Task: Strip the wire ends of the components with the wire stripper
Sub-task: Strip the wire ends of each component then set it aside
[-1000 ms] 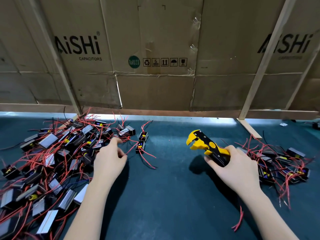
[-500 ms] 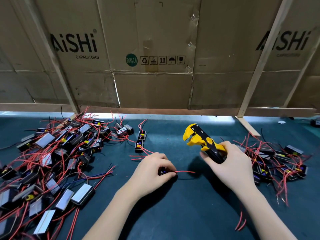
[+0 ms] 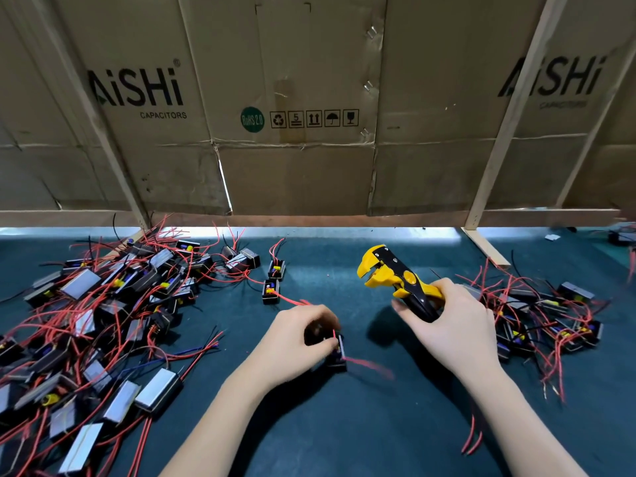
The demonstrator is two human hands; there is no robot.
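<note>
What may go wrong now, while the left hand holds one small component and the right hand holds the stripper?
The red wire from the component in the left hand looks blurred, so it may miss the head of the wire stripper held by the right hand. Loose wires of the right pile lie close beside that hand and may snag.

held component (image 3: pixel 339 352) blurred, left pile (image 3: pixel 86 321) cropped

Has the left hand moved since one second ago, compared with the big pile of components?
Yes. The left hand left the big pile of black components with red wires and came toward the person, to mid-table, gripping one small black component.
</note>
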